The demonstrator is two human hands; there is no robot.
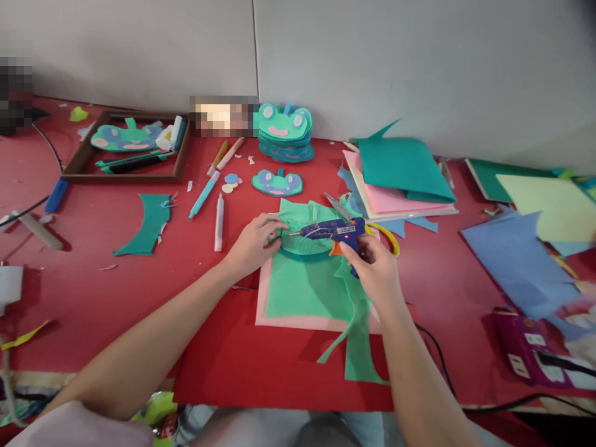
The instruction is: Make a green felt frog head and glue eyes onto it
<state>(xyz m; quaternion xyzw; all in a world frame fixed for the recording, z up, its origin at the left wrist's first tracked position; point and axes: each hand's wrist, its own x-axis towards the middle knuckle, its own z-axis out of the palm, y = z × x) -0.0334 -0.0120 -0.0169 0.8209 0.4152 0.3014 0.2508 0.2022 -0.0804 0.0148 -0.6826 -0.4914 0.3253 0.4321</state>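
Note:
In the middle of the head view, my right hand [375,264] is wrapped round a blue glue gun [333,228] with an orange trigger. The gun's nozzle points left, over a green felt cutout [305,243] with a darker green edge below it. My left hand [256,242] pinches the left edge of that cutout, close to the nozzle. Under both lies a light green felt sheet [302,288] on a pink sheet [263,313]. Scissors with yellow handles [388,238] lie behind the glue gun, partly hidden by it.
Beyond the hands stand a stack of frog-face cutouts [285,133] and a single face [277,183]. Markers [218,223] and a wooden tray [121,179] lie left. Felt sheets [405,167] and a purple power socket block [524,347] with black cables are right.

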